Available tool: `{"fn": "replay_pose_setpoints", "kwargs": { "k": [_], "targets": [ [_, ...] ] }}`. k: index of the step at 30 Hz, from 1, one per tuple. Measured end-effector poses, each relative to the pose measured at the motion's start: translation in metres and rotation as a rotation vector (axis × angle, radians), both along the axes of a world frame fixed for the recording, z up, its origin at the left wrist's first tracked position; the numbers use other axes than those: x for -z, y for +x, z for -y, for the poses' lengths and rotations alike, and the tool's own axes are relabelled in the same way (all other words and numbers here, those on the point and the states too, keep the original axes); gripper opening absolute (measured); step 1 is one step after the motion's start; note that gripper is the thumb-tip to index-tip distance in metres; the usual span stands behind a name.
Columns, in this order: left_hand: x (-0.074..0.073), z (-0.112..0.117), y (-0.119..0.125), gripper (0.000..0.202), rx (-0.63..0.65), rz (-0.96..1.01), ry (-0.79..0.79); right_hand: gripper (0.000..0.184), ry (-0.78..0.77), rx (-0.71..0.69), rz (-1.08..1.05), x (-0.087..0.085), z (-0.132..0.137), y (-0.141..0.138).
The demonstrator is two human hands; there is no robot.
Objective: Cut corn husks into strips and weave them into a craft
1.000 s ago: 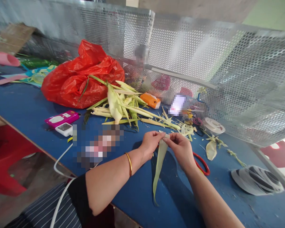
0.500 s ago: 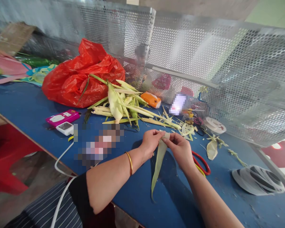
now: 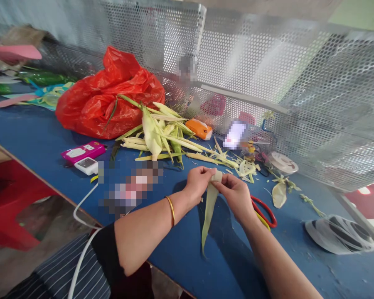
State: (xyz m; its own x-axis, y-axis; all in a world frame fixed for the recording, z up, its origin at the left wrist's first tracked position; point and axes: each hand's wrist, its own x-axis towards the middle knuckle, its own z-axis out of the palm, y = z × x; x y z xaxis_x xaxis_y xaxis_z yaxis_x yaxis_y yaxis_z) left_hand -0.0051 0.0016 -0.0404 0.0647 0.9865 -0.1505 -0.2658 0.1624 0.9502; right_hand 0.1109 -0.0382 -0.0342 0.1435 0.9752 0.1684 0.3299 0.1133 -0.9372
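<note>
A long pale green leaf strip hangs down over the blue table. My left hand pinches its top end from the left, with a gold bangle on the wrist. My right hand pinches the same end from the right, fingers closed on it. The two hands almost touch above the table. Red-handled scissors lie just right of my right hand, partly hidden by it.
A heap of green and pale leaves lies beside a red plastic bag. Leaf scraps, an orange object, a pink and a white device, a tape roll and a striped bundle lie about. Perforated metal screens wall the far side.
Both hands keep their pinch on the leaf top and have shifted slightly. The view has tilted a little; the leaf hangs much as before.
</note>
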Motion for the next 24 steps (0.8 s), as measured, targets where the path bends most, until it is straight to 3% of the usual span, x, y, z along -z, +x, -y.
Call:
{"fn": "replay_pose_setpoints", "kwargs": {
  "k": [7, 15, 24],
  "targets": [
    [-0.012, 0.010, 0.001, 0.019, 0.160, 0.027, -0.072, 0.027, 0.049, 0.180, -0.144, 0.002, -0.004, 0.007],
    [-0.010, 0.010, 0.003, 0.019, 0.125, 0.009, -0.061, 0.020, 0.165, 0.169, -0.105, -0.003, 0.000, 0.003],
    [-0.003, 0.005, 0.003, 0.017, 0.031, -0.105, 0.120, 0.031, 0.105, 0.164, -0.070, 0.002, -0.003, 0.003]
  ]
}}
